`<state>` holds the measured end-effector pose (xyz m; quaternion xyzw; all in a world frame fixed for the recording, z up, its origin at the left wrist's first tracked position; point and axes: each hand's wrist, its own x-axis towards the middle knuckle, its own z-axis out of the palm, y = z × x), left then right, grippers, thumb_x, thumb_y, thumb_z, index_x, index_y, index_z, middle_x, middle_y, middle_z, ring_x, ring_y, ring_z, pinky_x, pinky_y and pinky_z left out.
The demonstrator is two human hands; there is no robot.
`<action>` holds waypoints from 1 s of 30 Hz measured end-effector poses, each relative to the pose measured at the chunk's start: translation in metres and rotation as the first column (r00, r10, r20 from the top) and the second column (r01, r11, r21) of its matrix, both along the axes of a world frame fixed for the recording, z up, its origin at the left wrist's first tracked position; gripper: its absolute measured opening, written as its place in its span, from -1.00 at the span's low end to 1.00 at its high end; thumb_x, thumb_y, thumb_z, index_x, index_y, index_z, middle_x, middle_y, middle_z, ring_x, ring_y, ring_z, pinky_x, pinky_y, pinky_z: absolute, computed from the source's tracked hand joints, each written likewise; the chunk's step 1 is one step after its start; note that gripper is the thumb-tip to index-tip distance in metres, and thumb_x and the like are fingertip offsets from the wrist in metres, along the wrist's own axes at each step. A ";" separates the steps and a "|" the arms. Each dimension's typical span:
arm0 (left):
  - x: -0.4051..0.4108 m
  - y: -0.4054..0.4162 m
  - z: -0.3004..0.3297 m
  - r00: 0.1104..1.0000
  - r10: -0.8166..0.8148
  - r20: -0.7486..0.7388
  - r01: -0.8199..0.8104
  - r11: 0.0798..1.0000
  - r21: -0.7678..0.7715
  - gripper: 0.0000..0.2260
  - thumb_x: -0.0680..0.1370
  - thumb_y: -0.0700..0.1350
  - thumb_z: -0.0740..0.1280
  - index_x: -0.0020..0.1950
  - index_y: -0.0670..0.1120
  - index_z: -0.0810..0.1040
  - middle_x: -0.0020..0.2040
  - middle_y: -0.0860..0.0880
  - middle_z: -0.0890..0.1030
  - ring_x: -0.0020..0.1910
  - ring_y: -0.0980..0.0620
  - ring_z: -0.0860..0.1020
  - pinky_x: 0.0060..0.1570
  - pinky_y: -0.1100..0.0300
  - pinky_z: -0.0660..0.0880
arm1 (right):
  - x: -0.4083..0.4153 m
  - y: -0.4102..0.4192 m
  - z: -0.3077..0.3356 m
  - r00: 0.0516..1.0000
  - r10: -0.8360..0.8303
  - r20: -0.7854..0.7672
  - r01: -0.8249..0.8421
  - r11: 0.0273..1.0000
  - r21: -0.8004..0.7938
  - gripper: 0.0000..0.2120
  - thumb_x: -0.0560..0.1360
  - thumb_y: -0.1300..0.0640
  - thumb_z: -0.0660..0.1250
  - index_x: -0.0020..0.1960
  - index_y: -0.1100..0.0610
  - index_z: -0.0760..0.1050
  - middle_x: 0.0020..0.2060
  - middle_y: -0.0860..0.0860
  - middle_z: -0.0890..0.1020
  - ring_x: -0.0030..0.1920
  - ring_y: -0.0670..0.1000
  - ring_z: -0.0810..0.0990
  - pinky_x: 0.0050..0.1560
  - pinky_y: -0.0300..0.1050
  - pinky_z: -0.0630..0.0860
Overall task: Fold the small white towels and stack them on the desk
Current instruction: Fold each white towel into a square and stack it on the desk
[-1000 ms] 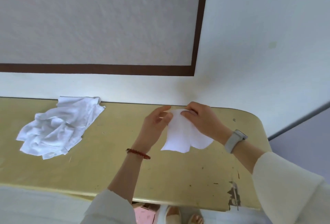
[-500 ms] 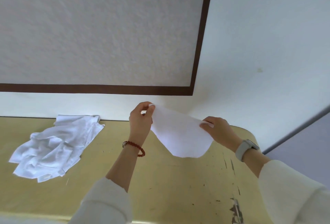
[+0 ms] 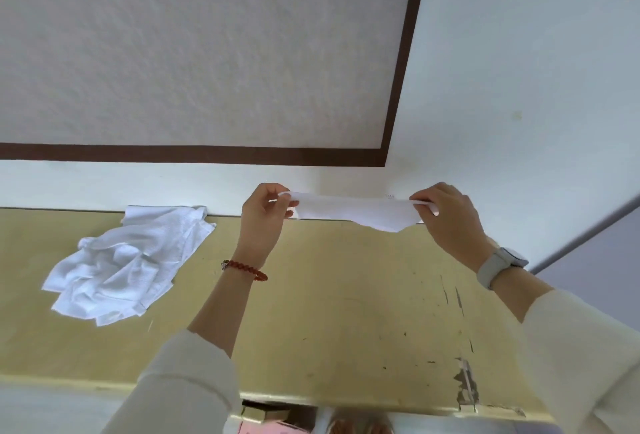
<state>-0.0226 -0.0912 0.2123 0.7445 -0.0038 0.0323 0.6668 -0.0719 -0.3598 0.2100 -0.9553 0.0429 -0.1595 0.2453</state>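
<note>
Your left hand [image 3: 265, 213] and right hand [image 3: 446, 215], each pinching a corner, have drawn the towel [image 3: 356, 213] taut above the bench [image 3: 329, 295], ready for folding; the unfolded pile [image 3: 128, 260] waits at 9 o'clock.

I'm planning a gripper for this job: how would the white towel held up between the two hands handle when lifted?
Probably floppy: the towel, pinched by the left hand and right hand, sags at its lower edge. Likely light, since fingertip pinches alone carry it. It creases easily, judging by the crumpled pile of towels on the desk.
</note>
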 end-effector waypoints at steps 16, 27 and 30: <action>-0.140 0.035 -0.171 0.686 -0.162 -0.709 0.544 0.762 0.352 -0.92 0.52 -0.22 0.28 -0.15 -0.07 0.52 -0.12 -0.06 0.60 -0.13 0.00 0.53 -0.03 0.13 0.44 | -0.165 -0.005 -0.167 0.622 0.170 -0.764 -0.065 0.984 0.167 -0.77 0.56 0.18 0.16 0.14 0.15 0.53 0.03 0.01 0.59 0.10 0.01 0.51 0.07 -0.21 0.25; -0.091 -0.010 -0.182 0.860 -0.018 -0.510 0.131 0.974 0.186 -0.87 0.55 -0.22 0.24 -0.13 -0.04 0.52 -0.20 0.02 0.56 -0.20 0.07 0.48 -0.08 0.07 0.44 | -0.124 -0.014 -0.171 0.825 -0.077 -0.560 0.391 0.793 0.467 -0.91 0.53 0.17 0.26 -0.05 0.19 0.50 -0.36 -0.01 0.47 -0.38 -0.09 0.37 -0.34 -0.30 0.29; -0.070 -0.022 -0.194 0.891 0.053 -0.451 0.064 0.968 0.242 -0.91 0.55 -0.21 0.23 -0.07 -0.08 0.51 -0.22 0.05 0.53 -0.23 0.09 0.45 -0.18 0.14 0.40 | -0.101 -0.016 -0.179 0.855 -0.131 -0.502 0.407 0.770 0.491 -0.91 0.54 0.18 0.23 -0.05 0.18 0.48 -0.34 -0.03 0.46 -0.35 -0.08 0.36 -0.33 -0.30 0.29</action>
